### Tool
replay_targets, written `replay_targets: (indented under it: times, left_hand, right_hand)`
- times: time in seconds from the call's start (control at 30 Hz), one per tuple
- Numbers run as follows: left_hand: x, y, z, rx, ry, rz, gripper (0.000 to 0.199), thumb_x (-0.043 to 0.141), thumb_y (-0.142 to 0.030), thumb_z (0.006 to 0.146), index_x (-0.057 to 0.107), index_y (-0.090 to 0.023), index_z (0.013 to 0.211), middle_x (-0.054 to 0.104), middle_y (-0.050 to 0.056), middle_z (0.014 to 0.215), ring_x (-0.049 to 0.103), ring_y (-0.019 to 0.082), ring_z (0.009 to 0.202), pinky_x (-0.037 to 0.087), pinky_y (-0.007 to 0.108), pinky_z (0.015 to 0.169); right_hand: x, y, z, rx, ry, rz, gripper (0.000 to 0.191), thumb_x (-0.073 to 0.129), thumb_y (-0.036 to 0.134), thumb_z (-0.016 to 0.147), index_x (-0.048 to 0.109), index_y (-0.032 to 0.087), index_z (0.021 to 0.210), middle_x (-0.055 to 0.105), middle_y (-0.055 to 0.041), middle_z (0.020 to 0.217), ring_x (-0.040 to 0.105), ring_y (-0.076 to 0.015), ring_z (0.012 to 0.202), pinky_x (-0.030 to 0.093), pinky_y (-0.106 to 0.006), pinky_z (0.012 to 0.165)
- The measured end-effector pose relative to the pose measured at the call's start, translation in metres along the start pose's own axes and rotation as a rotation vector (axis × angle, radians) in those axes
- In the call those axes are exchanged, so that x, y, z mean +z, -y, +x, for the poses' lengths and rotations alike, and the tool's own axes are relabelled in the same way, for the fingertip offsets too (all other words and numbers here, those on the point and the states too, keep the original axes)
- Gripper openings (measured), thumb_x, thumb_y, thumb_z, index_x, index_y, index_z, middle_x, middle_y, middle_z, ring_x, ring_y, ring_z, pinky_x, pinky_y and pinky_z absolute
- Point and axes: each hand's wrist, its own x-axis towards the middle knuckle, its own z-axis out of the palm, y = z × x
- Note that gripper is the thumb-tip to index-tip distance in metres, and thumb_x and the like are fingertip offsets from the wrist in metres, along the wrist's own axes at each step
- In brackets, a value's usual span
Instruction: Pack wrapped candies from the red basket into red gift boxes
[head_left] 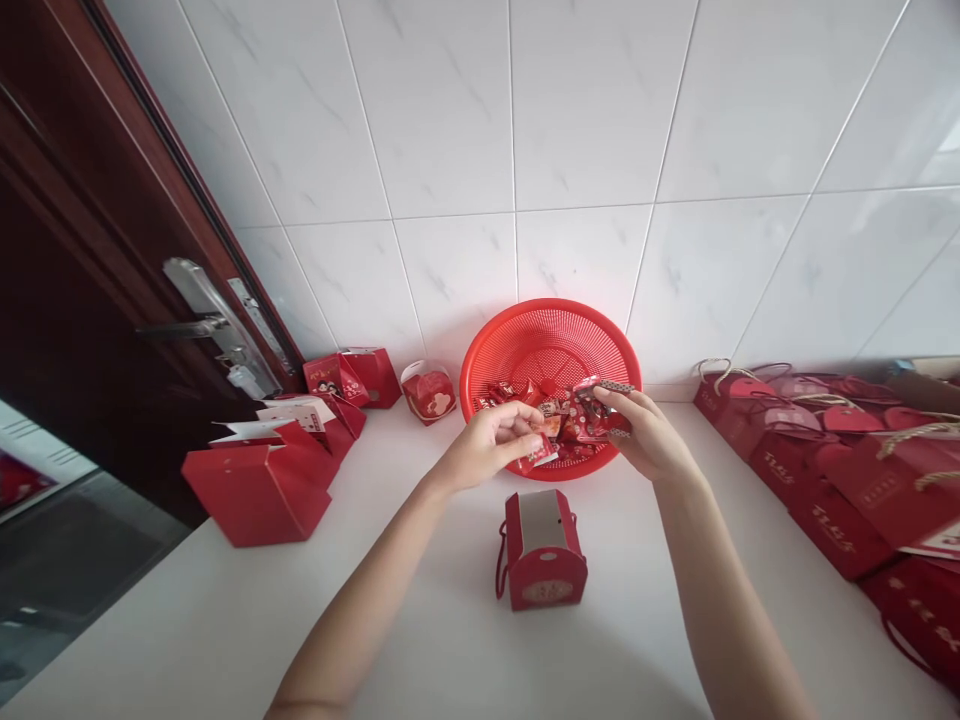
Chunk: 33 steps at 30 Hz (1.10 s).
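A red plastic basket leans against the tiled wall, with several wrapped candies in its lower part. My left hand is over its front left rim, fingers closed on a red candy packet. At the basket's right side, my right hand has its thumb and fingers round a patterned red packet. In front of the basket stands a small red box with its top open and a cord at its side.
Open red boxes stand at the left, near a dark door with a metal handle. A small round-fronted box sits left of the basket. Rows of red boxes with cord handles line the right side of the white table.
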Motion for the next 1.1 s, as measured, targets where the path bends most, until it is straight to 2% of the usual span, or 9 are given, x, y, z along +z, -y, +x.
replay_targets:
  times: [0.17, 0.37, 0.53, 0.63, 0.73, 0.83, 0.93, 1.0, 1.1]
  left_hand:
    - [0.008, -0.011, -0.024, 0.037, 0.080, 0.250, 0.020, 0.067, -0.034, 0.087, 0.076, -0.021, 0.099, 0.073, 0.003, 0.091, 0.068, 0.017, 0.076, 0.054, 0.027, 0.072]
    - [0.012, -0.013, -0.043, 0.067, 0.049, 0.505, 0.024, 0.060, -0.037, 0.092, 0.079, -0.025, 0.085, 0.066, 0.006, 0.109, 0.066, 0.022, 0.101, 0.051, 0.031, 0.090]
    - [0.019, -0.003, -0.054, -0.037, 0.112, 0.589, 0.030, 0.057, -0.035, 0.090, 0.071, -0.022, 0.067, 0.067, 0.006, 0.095, 0.066, 0.022, 0.086, 0.051, 0.029, 0.077]
    - [0.022, 0.003, -0.055, -0.064, 0.138, 0.521, 0.027, 0.057, -0.028, 0.086, 0.066, -0.023, 0.061, 0.067, 0.004, 0.080, 0.064, 0.021, 0.076, 0.049, 0.027, 0.069]
    - [0.021, 0.003, -0.054, -0.043, 0.192, 0.442, 0.018, 0.055, -0.021, 0.083, 0.066, -0.024, 0.070, 0.068, 0.001, 0.073, 0.064, 0.020, 0.074, 0.048, 0.026, 0.068]
    - [0.018, -0.004, -0.052, -0.053, 0.241, 0.396, 0.012, 0.055, -0.017, 0.081, 0.065, -0.022, 0.084, 0.069, -0.001, 0.078, 0.063, 0.018, 0.073, 0.047, 0.025, 0.067]
    - [0.014, -0.011, -0.051, -0.083, 0.283, 0.340, 0.024, 0.061, -0.014, 0.075, 0.066, -0.020, 0.098, 0.071, -0.001, 0.087, 0.064, 0.018, 0.077, 0.048, 0.025, 0.068]
    - [0.011, -0.015, -0.051, -0.099, 0.309, 0.329, 0.039, 0.064, -0.012, 0.070, 0.065, -0.021, 0.108, 0.072, 0.000, 0.096, 0.066, 0.020, 0.085, 0.049, 0.026, 0.072]
    - [0.008, -0.016, -0.052, -0.092, 0.324, 0.347, 0.061, 0.068, -0.012, 0.066, 0.061, -0.024, 0.125, 0.071, 0.001, 0.112, 0.065, 0.024, 0.099, 0.050, 0.029, 0.083]
  right_hand:
    - [0.010, 0.012, -0.022, -0.054, 0.160, -0.090, 0.028, 0.084, 0.043, 0.071, 0.077, 0.018, 0.083, 0.072, -0.0034, 0.076, 0.065, -0.0163, 0.069, 0.052, -0.023, 0.060]
    - [0.018, 0.015, -0.033, -0.099, 0.098, -0.079, 0.030, 0.086, 0.047, 0.067, 0.075, 0.019, 0.075, 0.070, -0.0017, 0.070, 0.062, -0.0150, 0.063, 0.051, -0.023, 0.058]
    - [0.021, 0.008, -0.035, -0.045, 0.177, -0.084, 0.035, 0.085, 0.049, 0.069, 0.075, 0.017, 0.077, 0.072, -0.0034, 0.070, 0.065, -0.0160, 0.064, 0.051, -0.023, 0.059]
    - [0.025, 0.000, -0.036, 0.030, 0.302, -0.164, 0.036, 0.081, 0.051, 0.075, 0.075, 0.016, 0.078, 0.073, -0.0046, 0.069, 0.066, -0.0167, 0.061, 0.052, -0.026, 0.059]
    - [0.031, -0.008, -0.038, 0.099, 0.450, -0.234, 0.037, 0.077, 0.052, 0.079, 0.075, 0.016, 0.084, 0.075, -0.0056, 0.075, 0.070, -0.0196, 0.066, 0.055, -0.030, 0.066]
    - [0.036, -0.013, -0.038, 0.133, 0.598, -0.277, 0.037, 0.074, 0.053, 0.082, 0.075, 0.017, 0.090, 0.075, -0.0051, 0.084, 0.070, -0.0199, 0.074, 0.056, -0.031, 0.072]
    - [0.034, -0.016, -0.037, 0.153, 0.689, -0.374, 0.035, 0.069, 0.052, 0.087, 0.071, 0.017, 0.091, 0.072, -0.0027, 0.082, 0.068, -0.0174, 0.074, 0.054, -0.029, 0.071]
    - [0.031, -0.016, -0.038, 0.159, 0.668, -0.479, 0.034, 0.066, 0.051, 0.090, 0.068, 0.017, 0.091, 0.068, -0.0010, 0.079, 0.065, -0.0163, 0.072, 0.051, -0.027, 0.068]
    - [0.028, -0.014, -0.040, 0.128, 0.550, -0.677, 0.031, 0.062, 0.050, 0.092, 0.063, 0.019, 0.088, 0.063, 0.0000, 0.077, 0.058, -0.0158, 0.070, 0.045, -0.027, 0.061]
